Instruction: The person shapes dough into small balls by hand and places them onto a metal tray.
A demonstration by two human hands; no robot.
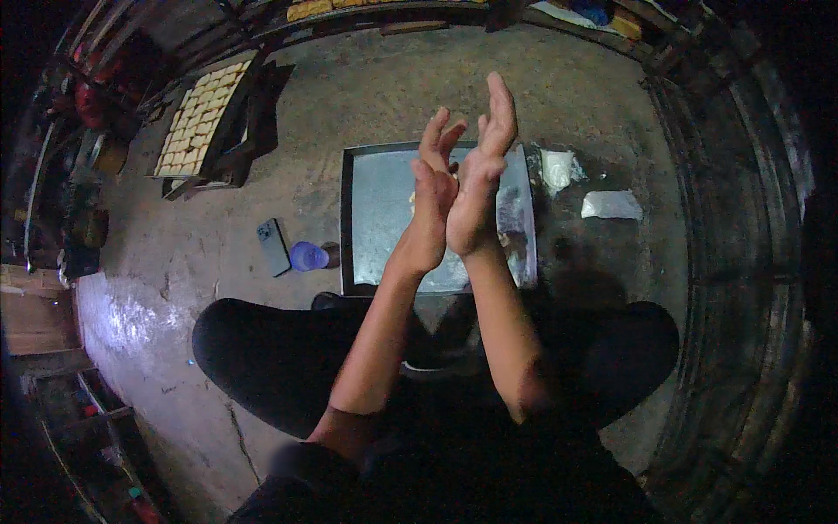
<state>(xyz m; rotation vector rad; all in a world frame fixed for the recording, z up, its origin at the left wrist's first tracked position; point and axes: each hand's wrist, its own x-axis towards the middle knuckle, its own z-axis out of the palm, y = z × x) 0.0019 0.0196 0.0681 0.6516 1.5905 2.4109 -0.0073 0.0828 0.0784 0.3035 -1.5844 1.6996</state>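
My left hand [428,205] and my right hand [478,188] are raised over a shallow metal tray [371,214]. Their palms face each other, with the heels and lower palms meeting. The right fingers stretch upward; the left ones are apart and slightly bent. Whether anything small lies between the palms is hidden. The tray's grey surface carries white powdery smears, and small pale lumps show partly beside my hands and wrists.
Left of the tray, a phone [273,247] lies beside a blue-purple cup [309,256]. Two white powder-filled bags [611,205] rest on the floor at right, with spilled powder. Rows of pale blocks [202,118] fill a rack at far left. My crossed legs border the near side.
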